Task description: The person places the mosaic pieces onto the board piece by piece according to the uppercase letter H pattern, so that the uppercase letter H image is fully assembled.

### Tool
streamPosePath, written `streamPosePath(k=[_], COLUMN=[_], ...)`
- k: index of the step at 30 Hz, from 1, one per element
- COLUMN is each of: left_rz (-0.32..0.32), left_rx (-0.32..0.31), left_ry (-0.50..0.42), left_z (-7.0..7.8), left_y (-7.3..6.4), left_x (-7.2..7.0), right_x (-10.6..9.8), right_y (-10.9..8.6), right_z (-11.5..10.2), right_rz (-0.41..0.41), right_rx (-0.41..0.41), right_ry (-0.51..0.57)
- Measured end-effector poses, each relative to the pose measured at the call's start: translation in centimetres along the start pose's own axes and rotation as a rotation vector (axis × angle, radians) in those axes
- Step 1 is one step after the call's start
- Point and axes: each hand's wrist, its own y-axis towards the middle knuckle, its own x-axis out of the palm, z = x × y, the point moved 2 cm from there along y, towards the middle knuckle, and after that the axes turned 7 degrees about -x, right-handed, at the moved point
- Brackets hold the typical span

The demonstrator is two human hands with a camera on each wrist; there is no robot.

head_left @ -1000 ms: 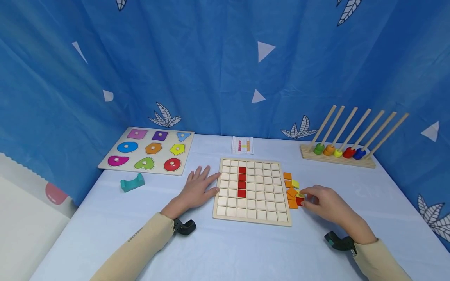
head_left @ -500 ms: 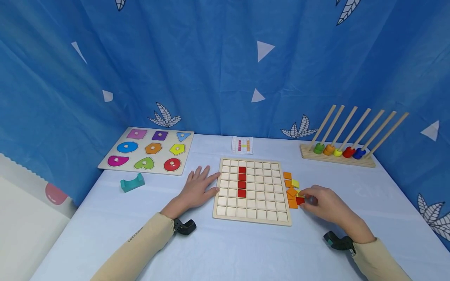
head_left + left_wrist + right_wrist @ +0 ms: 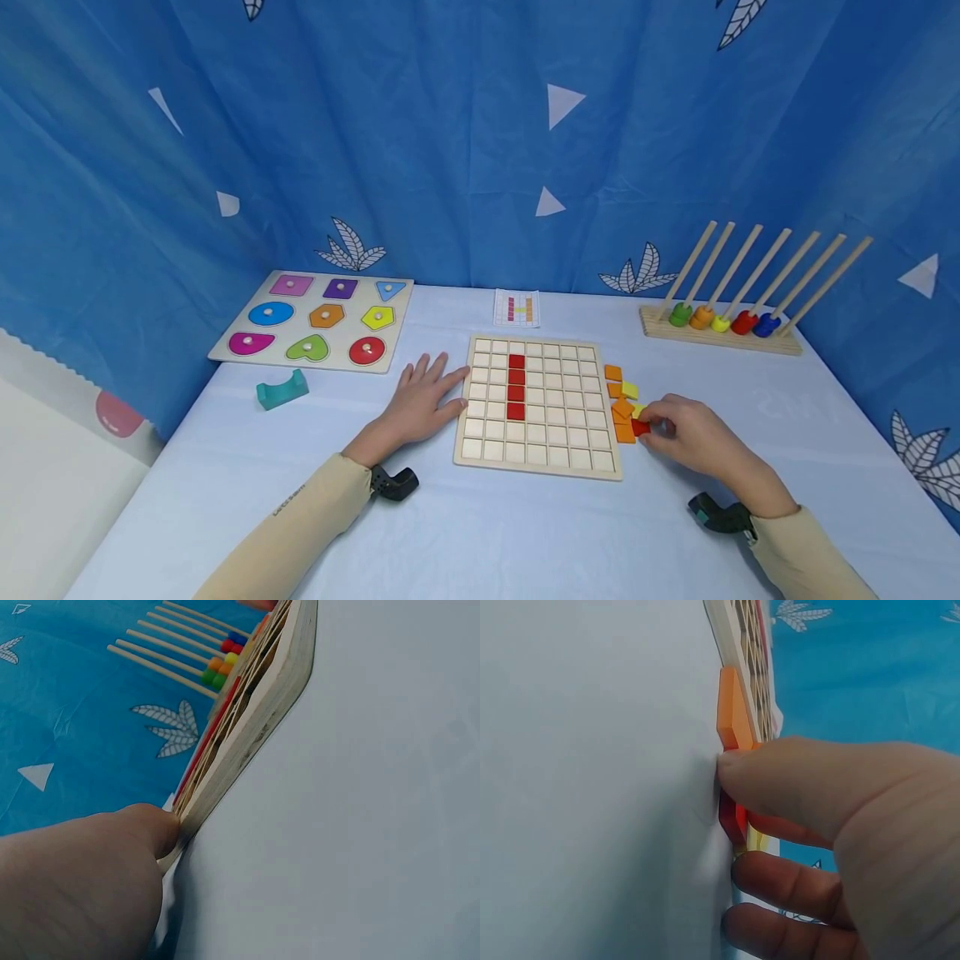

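Note:
At the centre of the table lies a wooden grid board (image 3: 555,434), with several red tiles (image 3: 516,377) set in one column. My left hand (image 3: 420,408) has its fingers spread, thumb and fingertips touching the board's left edge. Right of the board, my right hand (image 3: 697,437) pinches a red tile (image 3: 733,817) between thumb and index finger, at the tabletop. The tile is partly hidden by the thumb. Against it and the board's right side lie several orange tiles (image 3: 625,433) and yellow tiles (image 3: 630,391), some overlapping.
Behind the board lies a small pattern card (image 3: 530,322). A shape puzzle board (image 3: 348,336) and a teal curved block (image 3: 282,391) are at the left. A peg rack with coloured beads (image 3: 720,337) stands at the back right. A blue curtain (image 3: 450,150) hangs behind the table.
The red tile at my right fingertips has shifted slightly and looks a little tilted now. My left hand has stayed where it was.

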Motion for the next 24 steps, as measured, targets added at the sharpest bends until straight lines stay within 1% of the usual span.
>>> streamPosePath(k=[11,19,24], left_rz=[-0.004,-0.002,-0.02], left_rx=[0.0,0.005,-0.005], left_ry=[-0.002,-0.002,0.006], left_z=[-0.01,0.06,-0.05], left_y=[0.09,0.0,0.06], left_x=[-0.01,-0.1,-0.06], right_x=[0.01,-0.11,0.03], right_y=[0.0,-0.07,-0.08], right_z=[-0.17,-0.01,0.09], right_rz=[-0.022,-0.032,-0.03], right_rx=[0.018,0.015,0.005], right_ry=[0.015,0.039,0.04])
